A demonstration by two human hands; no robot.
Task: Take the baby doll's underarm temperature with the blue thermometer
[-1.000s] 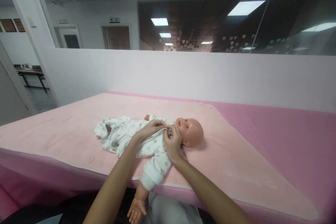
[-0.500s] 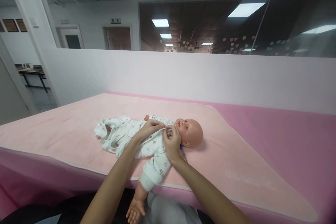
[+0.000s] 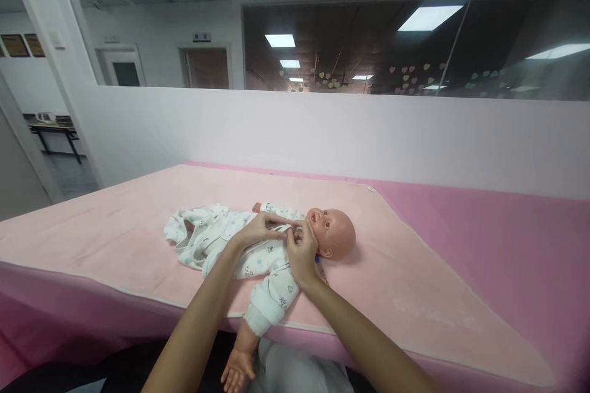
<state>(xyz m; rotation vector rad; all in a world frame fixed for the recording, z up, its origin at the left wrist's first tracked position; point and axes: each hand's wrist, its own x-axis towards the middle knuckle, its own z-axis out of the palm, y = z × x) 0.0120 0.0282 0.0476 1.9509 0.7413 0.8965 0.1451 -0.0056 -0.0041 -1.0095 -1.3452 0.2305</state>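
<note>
A baby doll lies on its back, its head to the right, in a white patterned outfit. My left hand rests over the doll's chest, thumb and fingers closing on the outfit's front edge near the neck. Close beside it, under the doll's chin, my right hand is curled, its fingertips pinching the collar cloth. The fingertips of both hands nearly meet, and the small piece between them is hidden. One doll arm hangs over the front edge of the table.
A light pink cloth covers most of the padded table, over a darker pink cover. Behind it stands a low white wall with glass above. At the far left, a desk shows through a doorway.
My left thumb has come away from the index finger and shows lower, nearer the right fingertips. My right hand and the doll hold about the same place; the view has shifted slightly.
</note>
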